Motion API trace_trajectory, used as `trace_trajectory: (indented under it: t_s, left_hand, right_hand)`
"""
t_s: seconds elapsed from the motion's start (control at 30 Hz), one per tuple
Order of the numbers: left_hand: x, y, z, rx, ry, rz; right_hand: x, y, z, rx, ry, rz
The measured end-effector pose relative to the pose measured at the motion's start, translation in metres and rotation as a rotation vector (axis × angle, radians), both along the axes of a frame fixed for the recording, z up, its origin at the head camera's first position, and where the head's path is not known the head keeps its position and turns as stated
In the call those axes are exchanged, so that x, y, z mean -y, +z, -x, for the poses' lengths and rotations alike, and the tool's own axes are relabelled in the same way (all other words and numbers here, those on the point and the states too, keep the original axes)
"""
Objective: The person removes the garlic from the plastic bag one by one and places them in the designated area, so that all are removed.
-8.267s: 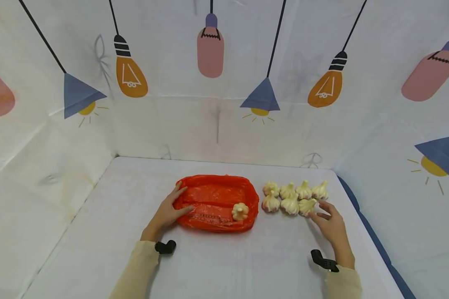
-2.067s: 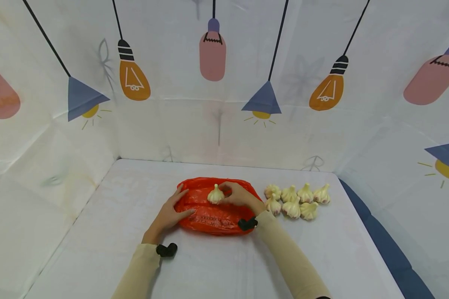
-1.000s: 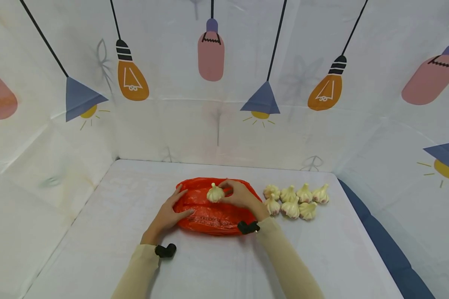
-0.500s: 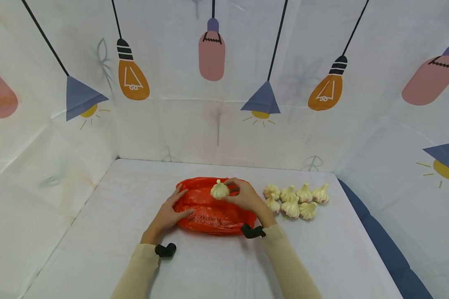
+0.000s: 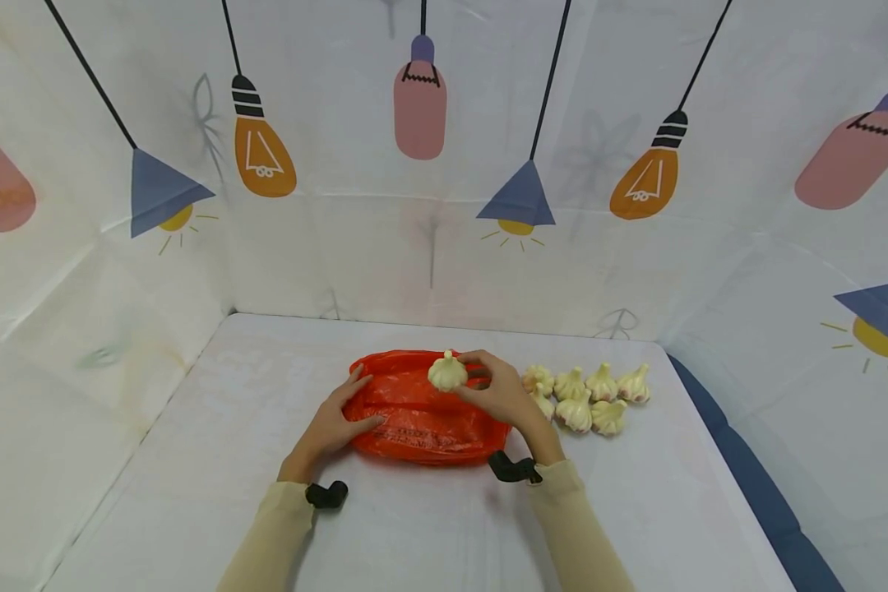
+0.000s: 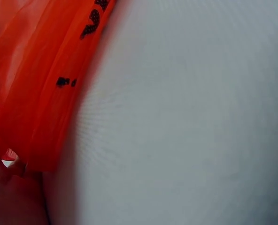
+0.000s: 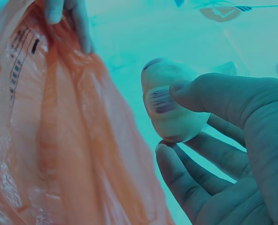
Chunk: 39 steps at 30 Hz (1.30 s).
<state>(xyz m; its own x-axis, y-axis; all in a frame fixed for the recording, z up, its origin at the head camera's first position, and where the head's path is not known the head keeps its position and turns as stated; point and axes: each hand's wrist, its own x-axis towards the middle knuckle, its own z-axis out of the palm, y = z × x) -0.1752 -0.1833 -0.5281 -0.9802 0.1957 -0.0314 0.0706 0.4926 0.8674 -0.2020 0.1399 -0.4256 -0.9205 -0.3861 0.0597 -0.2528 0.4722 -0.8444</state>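
My right hand (image 5: pixel 499 395) pinches a pale garlic bulb (image 5: pixel 447 372) between thumb and fingers, stem up, over the right back part of a red plastic bag (image 5: pixel 414 415). In the right wrist view the garlic bulb (image 7: pixel 165 103) shows purple-streaked skin, with the thumb on its near side. The bag lies spread open on the white table, with dark print on its front inner side. My left hand (image 5: pixel 333 423) holds the bag's left rim, its thumb over the front part and its fingers along the far-left edge. Plastic fills the left part of the left wrist view.
Right of the bag, several more garlic bulbs (image 5: pixel 575 411) stand close together in two rows, partly behind my right hand. The white table (image 5: pixel 414 526) ends at a patterned white sheet (image 5: pixel 370 255) at the back. Dark blue fabric (image 5: pixel 755 469) runs along the right edge.
Over eight seconds, my right hand has moved from the bulbs at right to above the bag. The bulb seen inside the bag no longer shows there. Lately the held bulb moved right and slightly up.
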Motion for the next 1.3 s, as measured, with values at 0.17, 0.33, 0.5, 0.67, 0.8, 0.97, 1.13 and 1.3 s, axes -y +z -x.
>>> trace_trajectory:
  t_s: [0.17,0.33,0.5,0.67,0.8,0.97,1.13,1.3]
  left_hand:
    - [0.001,-0.001,0.0,-0.007,0.005,0.003]
    - [0.002,0.001,0.0,-0.046,-0.008,0.025]
    - [0.002,0.004,0.002,-0.1,-0.021,0.045]
    - [0.001,0.005,0.003,-0.157,-0.048,0.062]
    - [0.001,0.005,0.004,-0.159,-0.072,0.088]
    - [0.001,0.005,0.005,-0.15,-0.102,0.116]
    - [0.002,0.004,0.005,-0.153,-0.114,0.141]
    - [0.002,0.004,0.005,-0.138,-0.122,0.143]
  right_hand:
    - [-0.007,0.008,-0.006,-0.005,-0.027,0.005]
    - [-0.014,0.014,-0.009,-0.002,-0.054,0.031]
    - [-0.023,0.017,-0.011,0.001,-0.072,0.059]
    - [-0.031,0.017,-0.012,-0.021,-0.096,0.05]
    - [-0.038,0.02,-0.014,-0.047,-0.106,0.062]
    - [-0.049,0.023,-0.017,-0.078,-0.132,0.067]
    - [-0.061,0.023,-0.021,-0.09,-0.159,0.088]
    - [-0.074,0.023,-0.025,-0.115,-0.183,0.096]
